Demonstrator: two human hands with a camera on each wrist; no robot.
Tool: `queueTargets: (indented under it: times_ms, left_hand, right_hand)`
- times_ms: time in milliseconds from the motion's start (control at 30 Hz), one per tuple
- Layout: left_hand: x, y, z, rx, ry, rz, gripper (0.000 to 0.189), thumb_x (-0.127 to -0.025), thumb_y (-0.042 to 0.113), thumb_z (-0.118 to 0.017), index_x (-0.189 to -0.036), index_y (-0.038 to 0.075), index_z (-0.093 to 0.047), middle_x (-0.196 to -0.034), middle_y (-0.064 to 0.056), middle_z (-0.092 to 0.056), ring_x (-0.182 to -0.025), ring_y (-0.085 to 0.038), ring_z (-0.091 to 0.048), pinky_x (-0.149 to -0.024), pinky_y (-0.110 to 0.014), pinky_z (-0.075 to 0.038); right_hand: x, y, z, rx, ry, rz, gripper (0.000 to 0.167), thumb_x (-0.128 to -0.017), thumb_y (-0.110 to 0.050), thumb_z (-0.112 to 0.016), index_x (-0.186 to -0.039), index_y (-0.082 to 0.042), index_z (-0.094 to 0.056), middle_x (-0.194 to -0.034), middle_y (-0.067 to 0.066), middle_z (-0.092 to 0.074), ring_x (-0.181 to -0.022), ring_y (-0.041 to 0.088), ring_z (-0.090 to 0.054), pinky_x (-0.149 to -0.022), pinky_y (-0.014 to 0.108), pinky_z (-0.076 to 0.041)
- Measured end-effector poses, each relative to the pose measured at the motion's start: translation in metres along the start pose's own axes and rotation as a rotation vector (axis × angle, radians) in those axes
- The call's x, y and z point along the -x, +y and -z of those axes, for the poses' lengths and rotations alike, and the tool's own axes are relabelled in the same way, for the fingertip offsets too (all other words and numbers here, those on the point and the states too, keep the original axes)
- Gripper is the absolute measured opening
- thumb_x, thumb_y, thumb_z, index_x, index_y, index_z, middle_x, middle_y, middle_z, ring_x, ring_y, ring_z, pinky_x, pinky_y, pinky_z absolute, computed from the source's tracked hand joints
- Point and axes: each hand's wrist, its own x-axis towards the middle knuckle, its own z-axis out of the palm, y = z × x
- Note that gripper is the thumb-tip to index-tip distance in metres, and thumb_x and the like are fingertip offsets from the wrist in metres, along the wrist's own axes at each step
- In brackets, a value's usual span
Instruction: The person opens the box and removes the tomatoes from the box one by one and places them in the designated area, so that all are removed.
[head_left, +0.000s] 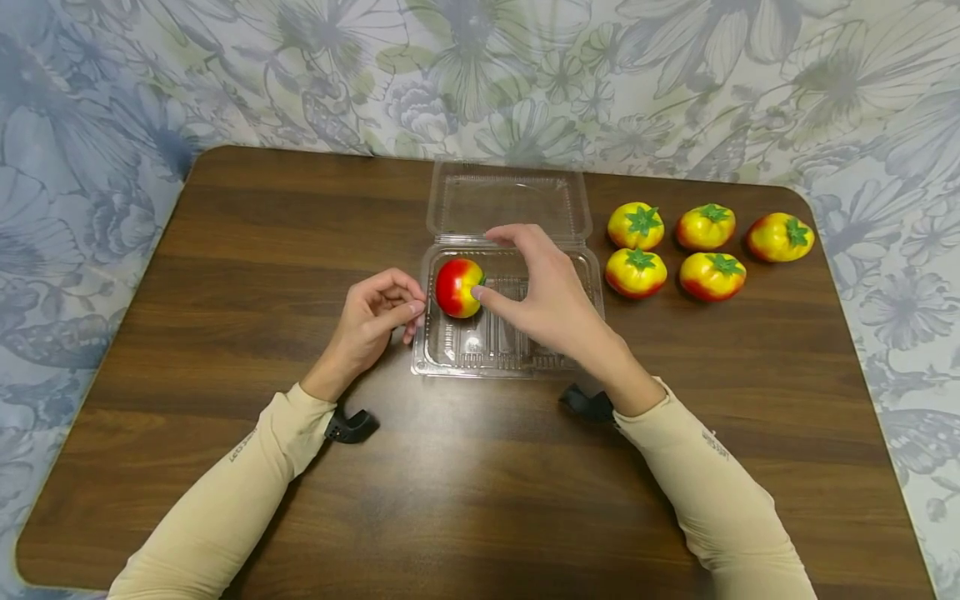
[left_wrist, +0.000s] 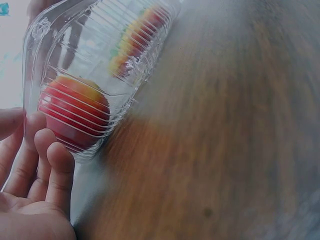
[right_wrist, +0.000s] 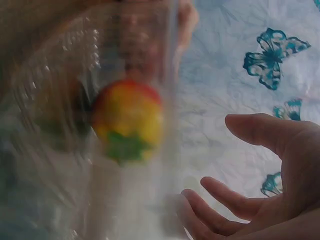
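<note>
A clear plastic clamshell container (head_left: pixel 510 333) lies on the table with its lid (head_left: pixel 510 204) folded back. In its left end sits one red and yellow artificial tomato (head_left: pixel 456 288), its green leafy top turned to the right; the left wrist view shows this tomato (left_wrist: pixel 75 112) through the ribbed wall. My left hand (head_left: pixel 375 321) pinches the container's left rim between thumb and fingers. Over the container hovers my right hand (head_left: pixel 551 296), thumb and fingers spread apart. The right wrist view shows a gap between the right hand (right_wrist: pixel 260 185) and the tomato (right_wrist: pixel 129 120).
To the right of the container, several more artificial tomatoes (head_left: pixel 712 277) stand in two rows on the brown wooden table (head_left: pixel 480 500). A flower-patterned wall covering (head_left: pixel 480 75) rises behind the table's back edge. A black strap is on each wrist.
</note>
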Motion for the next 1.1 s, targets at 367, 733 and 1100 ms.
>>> queueTargets:
  times_ms: [367, 733, 1100]
  left_hand:
    - [0.000, 0.000, 0.000, -0.005, 0.006, 0.006, 0.009, -0.094, -0.013, -0.062, -0.099, -0.006, -0.064, -0.075, -0.017, -0.066, -0.057, -0.024, -0.056, -0.047, -0.026, -0.051]
    - [0.000, 0.000, 0.000, -0.007, -0.007, 0.006, 0.008, -0.095, -0.014, -0.062, -0.099, -0.007, -0.064, -0.076, -0.015, -0.067, -0.058, -0.025, -0.056, -0.047, -0.027, -0.051]
    - [0.000, 0.000, 0.000, 0.000, -0.009, 0.001, 0.010, -0.094, -0.014, -0.062, -0.100, -0.006, -0.064, -0.076, -0.016, -0.066, -0.059, -0.025, -0.056, -0.047, -0.027, -0.051]
  right_hand:
    - [-0.002, 0.008, -0.022, 0.020, -0.088, -0.007, 0.066, -0.088, -0.027, -0.084, -0.144, -0.007, -0.056, -0.144, 0.009, -0.059, -0.134, 0.026, -0.057, -0.115, 0.043, -0.046]
    - [-0.003, 0.016, -0.034, 0.033, -0.132, -0.039, 0.075, -0.084, -0.024, -0.088, -0.148, -0.009, -0.052, -0.146, 0.010, -0.057, -0.136, 0.027, -0.055, -0.117, 0.046, -0.045]
    - [-0.002, 0.018, -0.043, 0.015, -0.167, -0.038, 0.079, -0.081, -0.020, -0.091, -0.146, -0.011, -0.047, -0.142, 0.009, -0.061, -0.130, 0.027, -0.060, -0.115, 0.047, -0.048]
